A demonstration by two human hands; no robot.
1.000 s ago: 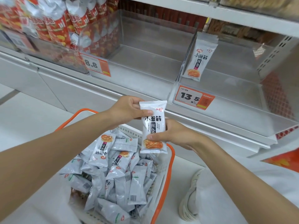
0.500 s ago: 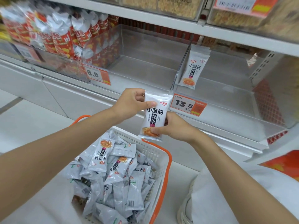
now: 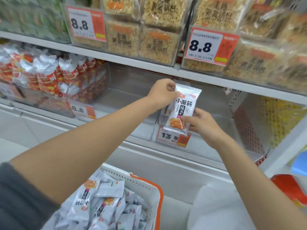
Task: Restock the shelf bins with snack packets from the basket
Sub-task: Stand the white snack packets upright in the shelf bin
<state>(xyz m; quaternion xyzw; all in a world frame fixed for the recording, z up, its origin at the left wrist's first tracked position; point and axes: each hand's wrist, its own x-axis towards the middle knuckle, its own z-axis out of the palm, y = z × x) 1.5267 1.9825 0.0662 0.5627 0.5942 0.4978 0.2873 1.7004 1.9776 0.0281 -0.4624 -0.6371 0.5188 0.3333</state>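
The packet [image 3: 182, 108] is showing a smooth, glossy white plastic film, and the loose packets [image 3: 101, 203] are gleaming with the same film, crinkled and silvery. The basket [image 3: 142, 185] is looking like matt white perforated plastic with a smooth orange rim, while the bins [image 3: 123, 98] are shining as clear, glossy plastic. The shelf edge [image 3: 116, 58] is appearing smooth matt white, and the sleeve [image 3: 20, 196] is reading as dark matt cloth.

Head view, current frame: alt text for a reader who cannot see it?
A left hand grips the top and a right hand the bottom of a white snack packet, held before a clear shelf bin. Below, an orange-rimmed basket holds more packets.
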